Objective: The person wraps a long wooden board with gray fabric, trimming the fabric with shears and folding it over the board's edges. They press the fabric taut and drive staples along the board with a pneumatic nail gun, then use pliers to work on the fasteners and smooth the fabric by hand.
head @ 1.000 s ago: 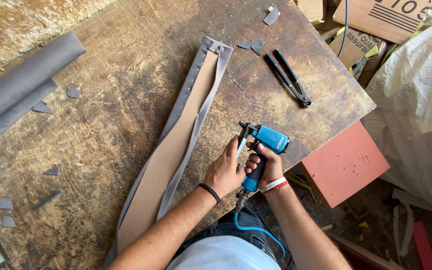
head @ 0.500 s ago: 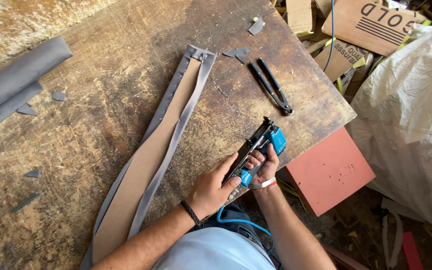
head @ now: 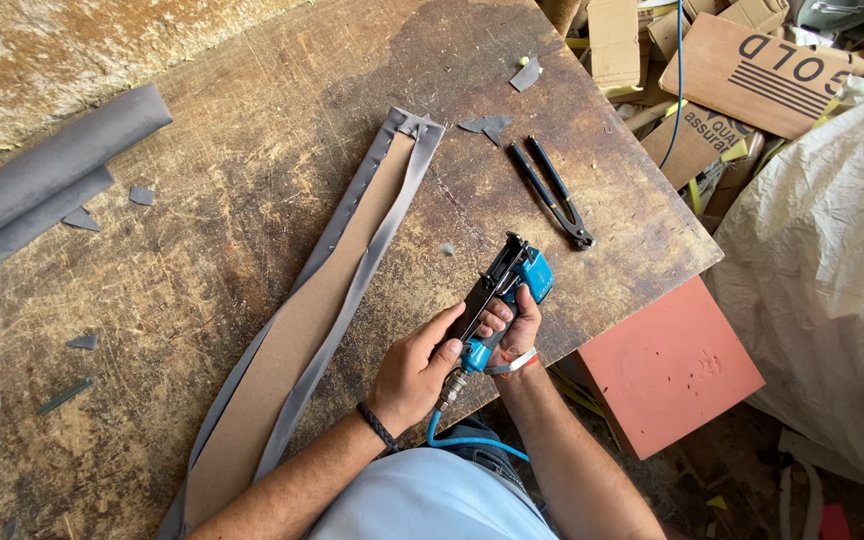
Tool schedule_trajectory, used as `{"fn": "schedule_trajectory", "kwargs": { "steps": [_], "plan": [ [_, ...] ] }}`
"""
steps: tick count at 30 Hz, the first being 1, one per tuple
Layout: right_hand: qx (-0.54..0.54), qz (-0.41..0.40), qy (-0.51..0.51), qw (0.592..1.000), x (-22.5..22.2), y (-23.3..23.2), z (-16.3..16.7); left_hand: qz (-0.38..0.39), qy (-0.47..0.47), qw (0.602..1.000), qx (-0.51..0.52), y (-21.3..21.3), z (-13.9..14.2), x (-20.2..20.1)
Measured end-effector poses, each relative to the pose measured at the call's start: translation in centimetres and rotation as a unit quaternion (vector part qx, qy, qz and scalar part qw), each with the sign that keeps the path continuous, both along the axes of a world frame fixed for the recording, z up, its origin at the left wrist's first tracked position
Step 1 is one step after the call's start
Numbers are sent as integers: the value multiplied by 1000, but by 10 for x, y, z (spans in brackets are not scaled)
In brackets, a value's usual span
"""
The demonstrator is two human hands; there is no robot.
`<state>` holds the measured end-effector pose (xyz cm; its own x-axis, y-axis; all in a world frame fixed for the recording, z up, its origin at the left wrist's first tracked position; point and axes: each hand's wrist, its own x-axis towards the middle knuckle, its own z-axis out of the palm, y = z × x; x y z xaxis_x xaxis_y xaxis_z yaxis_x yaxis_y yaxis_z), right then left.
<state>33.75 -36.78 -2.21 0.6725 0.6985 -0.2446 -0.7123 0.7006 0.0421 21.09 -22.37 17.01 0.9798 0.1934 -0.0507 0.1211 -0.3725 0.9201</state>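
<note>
Blue tool: a blue air stapler (head: 504,300) with a coiled blue hose (head: 472,440) off its bottom end, held up over the near edge of the counter (head: 252,170), tipped on its side.
Right hand: right hand (head: 512,330) is wrapped shut around the stapler's handle, red-and-white band on the wrist.
Left hand: left hand (head: 417,375) has its grip closed on the black magazine rail, thumb lying along it, dark cord bracelet on the wrist.
Step, my guess: looks like fiddling with the magazine, checking or reloading, not firing. The nose isn't on the work at all.
Next move, my guess: rail would need to be seated before the nose goes down on the fabric edge.
Workpiece: long curvy cardboard strip (head: 292,350) with grey fabric (head: 377,250) folded over its edges, lying flat on the counter just left of both hands, not touching them.
Other stuff: black pliers (head: 552,190) further back on the counter, apart from the stapler; grey fabric roll (head: 42,170) far left; little grey offcuts (head: 487,125) scattered about.
Off the counter: pinkish-red foam block (head: 667,365) to the right, white plastic sheeting (head: 832,280) and cardboard boxes (head: 752,60) past it.
</note>
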Motion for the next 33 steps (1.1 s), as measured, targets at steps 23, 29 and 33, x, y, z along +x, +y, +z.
{"fn": "schedule_trajectory", "kwargs": {
  "steps": [23,29,33],
  "plan": [
    [-45,-83,-46,994,-33,-93,-1,-132,147,941,273,27,-150,134],
    [-73,-109,-63,989,-57,-113,22,-65,149,951,264,13,-144,153],
    [-105,-111,-67,986,-54,-111,33,-102,210,972,0,-2,-98,133]
  ]
}}
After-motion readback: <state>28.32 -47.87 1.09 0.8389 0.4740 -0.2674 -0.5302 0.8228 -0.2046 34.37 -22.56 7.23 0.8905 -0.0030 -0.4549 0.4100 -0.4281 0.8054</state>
